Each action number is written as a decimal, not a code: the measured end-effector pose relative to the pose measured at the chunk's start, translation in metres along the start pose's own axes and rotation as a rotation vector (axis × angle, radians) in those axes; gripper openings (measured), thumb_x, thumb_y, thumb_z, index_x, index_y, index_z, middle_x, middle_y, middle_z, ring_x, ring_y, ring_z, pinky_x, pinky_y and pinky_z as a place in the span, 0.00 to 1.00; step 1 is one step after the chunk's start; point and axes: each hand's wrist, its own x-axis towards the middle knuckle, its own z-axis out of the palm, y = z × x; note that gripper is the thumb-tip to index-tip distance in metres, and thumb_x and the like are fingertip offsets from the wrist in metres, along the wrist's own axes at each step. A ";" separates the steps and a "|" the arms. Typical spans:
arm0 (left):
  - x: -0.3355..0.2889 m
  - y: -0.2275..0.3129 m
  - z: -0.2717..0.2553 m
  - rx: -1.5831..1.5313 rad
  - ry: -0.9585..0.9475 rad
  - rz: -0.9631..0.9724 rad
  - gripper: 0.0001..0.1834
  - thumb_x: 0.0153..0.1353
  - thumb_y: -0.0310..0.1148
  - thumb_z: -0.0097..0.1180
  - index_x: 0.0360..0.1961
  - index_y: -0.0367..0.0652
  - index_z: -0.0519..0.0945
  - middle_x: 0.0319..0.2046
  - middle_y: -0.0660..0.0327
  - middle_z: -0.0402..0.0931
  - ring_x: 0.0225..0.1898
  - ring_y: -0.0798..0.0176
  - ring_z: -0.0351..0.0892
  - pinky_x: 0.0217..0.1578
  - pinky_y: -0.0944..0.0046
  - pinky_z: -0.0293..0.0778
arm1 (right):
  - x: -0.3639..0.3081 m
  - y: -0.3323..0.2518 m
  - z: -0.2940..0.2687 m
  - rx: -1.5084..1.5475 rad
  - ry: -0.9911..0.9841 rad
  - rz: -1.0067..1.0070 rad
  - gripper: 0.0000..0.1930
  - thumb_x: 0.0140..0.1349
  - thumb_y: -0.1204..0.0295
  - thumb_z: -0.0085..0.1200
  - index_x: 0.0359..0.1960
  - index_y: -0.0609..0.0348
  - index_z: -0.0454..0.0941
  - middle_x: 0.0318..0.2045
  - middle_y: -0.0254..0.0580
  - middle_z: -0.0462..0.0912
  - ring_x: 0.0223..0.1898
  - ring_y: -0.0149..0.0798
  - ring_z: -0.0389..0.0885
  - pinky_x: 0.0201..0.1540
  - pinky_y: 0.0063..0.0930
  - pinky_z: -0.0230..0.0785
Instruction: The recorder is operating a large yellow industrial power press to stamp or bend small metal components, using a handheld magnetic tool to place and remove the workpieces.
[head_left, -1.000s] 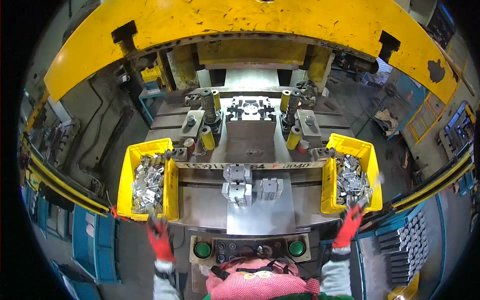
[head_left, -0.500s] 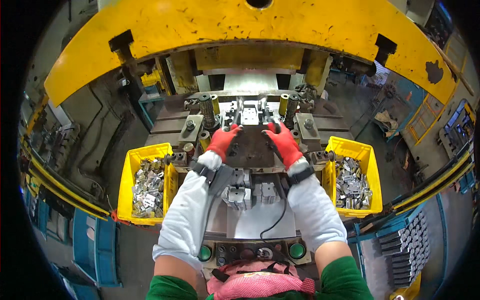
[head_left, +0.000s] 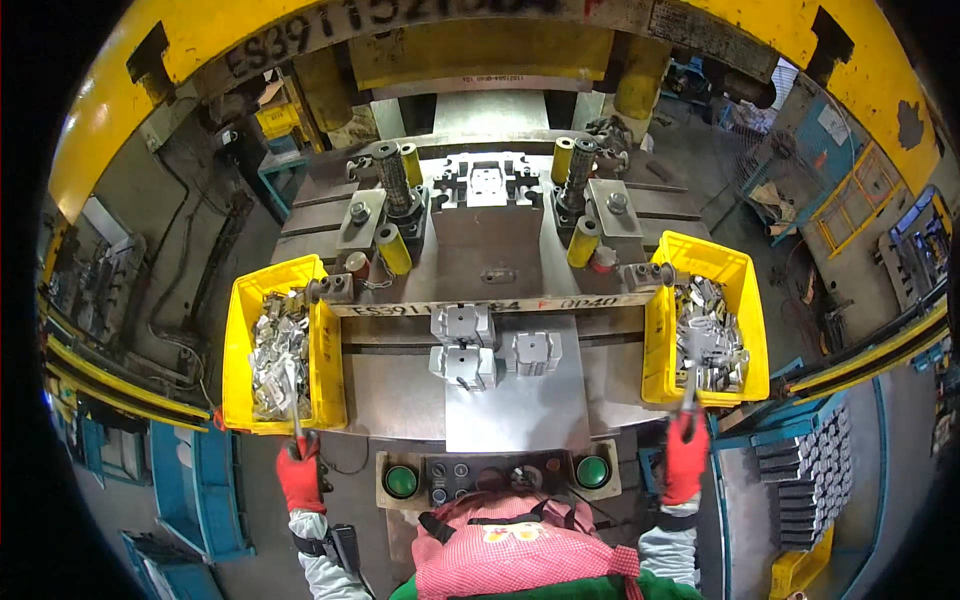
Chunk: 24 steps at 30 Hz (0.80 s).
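Observation:
Over the near edge of the left yellow bin (head_left: 333,385), my left hand (head_left: 300,476) in a red glove is closed round a slim grey metal tool (head_left: 294,412). My right hand (head_left: 686,458), also red-gloved, grips another slim metal tool (head_left: 690,386) at the right yellow bin (head_left: 655,350). Both tools reach over the small metal pieces in the bins; whether either holds a piece is too small to tell. Ahead, apart from both hands, a bright flat metal piece (head_left: 487,182) lies in the press die (head_left: 455,190).
Stacks of grey metal parts (head_left: 537,352) stand on the metal plate (head_left: 515,420) before me. Two green buttons (head_left: 402,482) flank the control panel (head_left: 455,485). Guide posts (head_left: 390,175) rise beside the die; the yellow press frame (head_left: 480,55) spans above. Rows of parts (head_left: 805,480) lie at lower right.
Both hands have drawn back from the die and spread apart to the near edges of the two bins. The whole view has shifted, and the die's top now shows without hands before it.

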 end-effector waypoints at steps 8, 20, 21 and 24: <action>-0.031 0.005 0.049 -0.703 -0.023 0.208 0.12 0.50 0.30 0.52 0.36 0.43 0.68 0.16 0.66 0.66 0.12 0.73 0.64 0.11 0.74 0.62 | -0.020 -0.060 0.078 0.420 -0.795 0.110 0.26 0.50 0.70 0.51 0.52 0.58 0.59 0.29 0.35 0.73 0.29 0.25 0.68 0.33 0.20 0.64; -0.042 -0.017 0.056 -0.832 -0.124 0.149 0.10 0.51 0.26 0.50 0.36 0.42 0.67 0.21 0.65 0.69 0.14 0.70 0.67 0.10 0.71 0.65 | 0.130 -0.184 0.174 0.591 -0.629 -0.206 0.25 0.52 0.66 0.49 0.52 0.60 0.59 0.32 0.36 0.74 0.34 0.29 0.70 0.37 0.21 0.62; -0.042 -0.020 0.052 -0.806 -0.123 0.156 0.11 0.51 0.25 0.50 0.36 0.43 0.66 0.21 0.64 0.69 0.14 0.70 0.67 0.10 0.71 0.65 | 0.137 -0.197 0.184 0.536 -0.651 -0.188 0.26 0.51 0.66 0.49 0.52 0.60 0.60 0.33 0.37 0.74 0.35 0.30 0.71 0.38 0.22 0.62; -0.050 -0.036 0.049 -0.837 -0.089 0.108 0.13 0.51 0.25 0.49 0.39 0.44 0.65 0.23 0.63 0.68 0.14 0.70 0.67 0.10 0.71 0.65 | 0.157 -0.193 0.233 0.379 -0.579 -0.234 0.20 0.50 0.63 0.50 0.43 0.60 0.66 0.30 0.33 0.73 0.32 0.27 0.68 0.36 0.21 0.61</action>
